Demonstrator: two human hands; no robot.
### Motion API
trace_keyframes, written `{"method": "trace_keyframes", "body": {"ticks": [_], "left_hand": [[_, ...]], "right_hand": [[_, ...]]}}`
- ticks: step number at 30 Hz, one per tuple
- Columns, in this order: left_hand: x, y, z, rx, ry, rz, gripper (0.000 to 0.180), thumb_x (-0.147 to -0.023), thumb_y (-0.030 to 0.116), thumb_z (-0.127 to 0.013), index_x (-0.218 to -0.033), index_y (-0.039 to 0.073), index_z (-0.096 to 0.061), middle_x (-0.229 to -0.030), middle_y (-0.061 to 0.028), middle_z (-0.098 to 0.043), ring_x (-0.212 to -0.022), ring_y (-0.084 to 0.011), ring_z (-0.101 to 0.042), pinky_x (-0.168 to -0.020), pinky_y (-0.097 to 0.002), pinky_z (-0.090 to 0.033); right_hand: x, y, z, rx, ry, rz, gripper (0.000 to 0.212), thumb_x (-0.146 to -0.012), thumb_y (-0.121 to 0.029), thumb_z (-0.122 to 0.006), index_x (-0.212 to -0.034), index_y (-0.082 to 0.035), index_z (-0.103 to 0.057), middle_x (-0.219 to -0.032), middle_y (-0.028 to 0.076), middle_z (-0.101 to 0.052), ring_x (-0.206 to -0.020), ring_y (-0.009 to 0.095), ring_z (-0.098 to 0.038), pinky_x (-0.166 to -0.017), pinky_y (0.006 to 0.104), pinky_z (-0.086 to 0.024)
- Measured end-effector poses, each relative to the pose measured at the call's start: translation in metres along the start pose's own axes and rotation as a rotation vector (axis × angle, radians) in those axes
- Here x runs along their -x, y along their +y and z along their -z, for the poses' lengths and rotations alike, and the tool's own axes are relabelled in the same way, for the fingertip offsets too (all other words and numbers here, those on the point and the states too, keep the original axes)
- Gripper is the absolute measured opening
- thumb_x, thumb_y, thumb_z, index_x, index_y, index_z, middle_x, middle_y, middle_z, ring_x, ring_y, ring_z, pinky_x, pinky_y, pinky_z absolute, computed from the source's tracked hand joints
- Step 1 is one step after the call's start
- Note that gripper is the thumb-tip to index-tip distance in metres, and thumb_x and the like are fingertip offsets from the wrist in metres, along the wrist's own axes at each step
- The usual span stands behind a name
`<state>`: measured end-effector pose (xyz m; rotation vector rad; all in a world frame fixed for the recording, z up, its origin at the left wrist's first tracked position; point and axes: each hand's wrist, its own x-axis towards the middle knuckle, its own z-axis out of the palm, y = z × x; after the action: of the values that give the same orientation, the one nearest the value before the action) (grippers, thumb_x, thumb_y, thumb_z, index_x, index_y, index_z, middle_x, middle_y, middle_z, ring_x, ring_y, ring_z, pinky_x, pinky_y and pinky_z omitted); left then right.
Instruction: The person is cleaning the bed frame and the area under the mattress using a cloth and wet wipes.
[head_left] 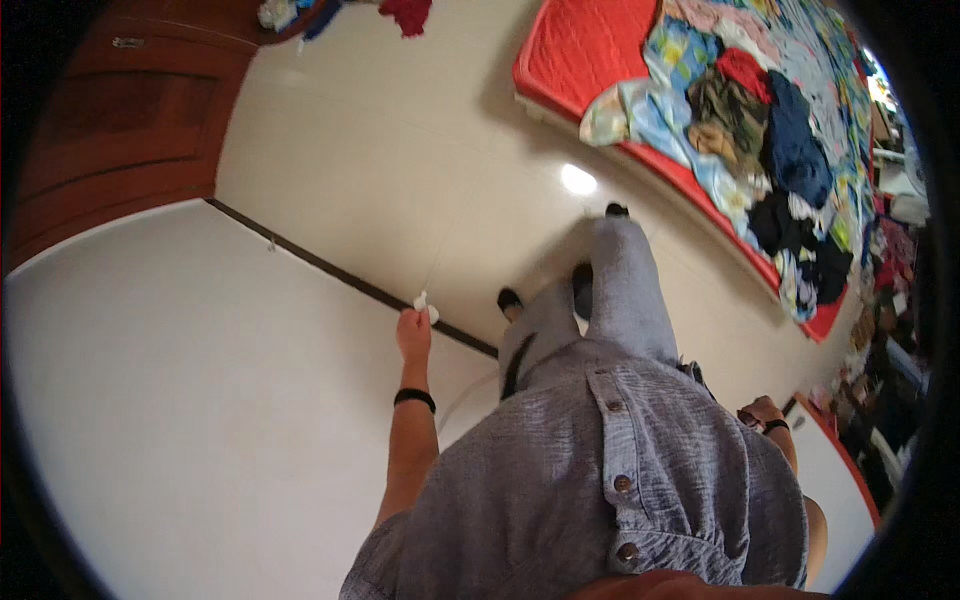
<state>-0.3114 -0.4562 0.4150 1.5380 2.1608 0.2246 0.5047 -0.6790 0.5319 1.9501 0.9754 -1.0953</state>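
My left hand (pixel 412 332), with a black band at its wrist, reaches out beside the white wall. Its fingers are closed on a small white object (pixel 421 300) with a narrow tip and a rounded part. What kind of object this is I cannot make out. A pale cord-like curve (pixel 465 400) shows between the left forearm and my trousers. At my right hip, my right hand (pixel 763 411) is curled, also with a dark wristband. Something small and dark shows at its fingers, too unclear to name.
A bed (pixel 580 55) with a red cover stands at the upper right, heaped with clothes (pixel 740 110). At the upper left is a brown wooden door (pixel 130 125). A dark skirting strip (pixel 330 272) runs along the white wall (pixel 200 400). More piled things (pixel 880 370) lie at the right.
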Motion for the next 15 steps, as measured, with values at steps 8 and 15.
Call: {"method": "trace_keyframes", "body": {"ticks": [8, 15], "left_hand": [[0.127, -0.127, 0.035, 0.227, -0.044, 0.332, 0.040, -0.084, 0.028, -0.048, -0.057, -0.002, -0.053, -0.055, -0.0138, -0.051, -0.056, -0.0268, -0.049, -0.055, -0.0383, -0.038], [0.148, -0.166, 0.007, 0.273, -0.160, 0.449, 0.045, -0.084, 0.035, -0.047, -0.059, 0.000, -0.059, -0.058, -0.0126, -0.057, -0.055, -0.0258, -0.053, -0.056, -0.0370, -0.041]], "right_hand": [[0.047, -0.146, 0.007, -0.534, -0.065, -0.012, 0.027, -0.074, -0.023, -0.057, -0.058, -0.002, -0.061, -0.054, 0.009, -0.060, -0.049, 0.016, -0.057, -0.046, 0.0343, -0.045], [0.070, -0.252, 0.049, -0.843, 0.240, 0.179, 0.013, -0.074, -0.013, -0.060, -0.068, -0.002, -0.060, -0.059, 0.004, -0.059, -0.049, 0.014, -0.054, -0.044, 0.0280, -0.043]]}}
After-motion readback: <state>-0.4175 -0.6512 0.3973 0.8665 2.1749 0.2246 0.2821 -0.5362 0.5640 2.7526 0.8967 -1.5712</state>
